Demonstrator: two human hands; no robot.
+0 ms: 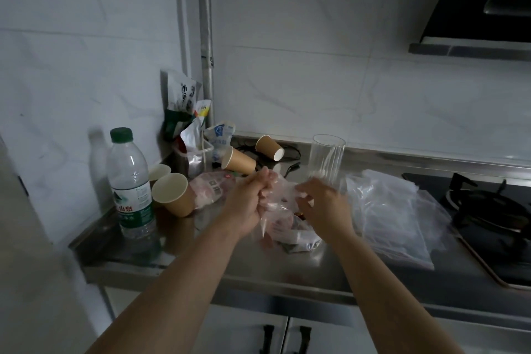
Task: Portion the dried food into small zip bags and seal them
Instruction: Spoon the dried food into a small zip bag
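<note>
We see a dim kitchen: pale marble-veined wall tiles (pixel 316 23), a metal pipe (pixel 205 37) running down upper centre, a black range hood (pixel 482 3) upper right, white cabinet doors (pixel 244 333) below the steel table (pixel 201 256).

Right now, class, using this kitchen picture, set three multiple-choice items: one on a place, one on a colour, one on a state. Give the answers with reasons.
1. Where does the water bottle stand?
A. at the left end of the counter
B. on the gas stove
C. inside the tall glass

2. What colour is the bottle's cap?
A. red
B. green
C. yellow

3. What is the left hand doing?
A. lying flat on the counter
B. gripping a clear plastic bag
C. lifting a paper cup

Answers:
1 A, it stands near the counter's left edge, beside the cups.
2 B, the cap is dark green.
3 B, its fingers curl round the bunched bag, while the right hand reaches toward it.
</note>
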